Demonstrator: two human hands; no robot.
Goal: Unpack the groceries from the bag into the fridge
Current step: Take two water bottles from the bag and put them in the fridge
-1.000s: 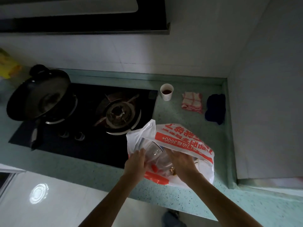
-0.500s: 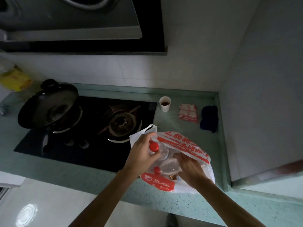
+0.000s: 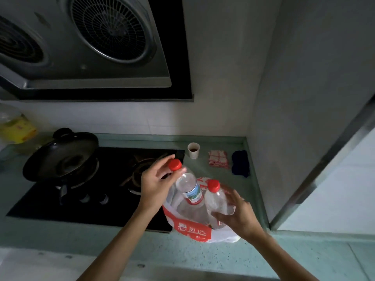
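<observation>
Now raised higher than half a second ago, two clear, round plastic bottles with red screw caps stand in the crinkled white-and-red plastic bag point(image 3: 190, 230) on the speckled green tabletop point(image 3: 223, 260). The left hand point(image 3: 156, 183) has its grip pinched on the neck of the left bottle point(image 3: 189, 187). The right hand point(image 3: 237, 216) has its grip curled round the right bottle point(image 3: 218, 201).

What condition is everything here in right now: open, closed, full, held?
Plastic bag: open.
Labelled bottle: capped, bottom in the bag, held by left hand.
Other bottle: capped, held by right hand.
Paper cup: holds dark liquid.
Right burner: unlit.
Wok: sits on the stove.
</observation>
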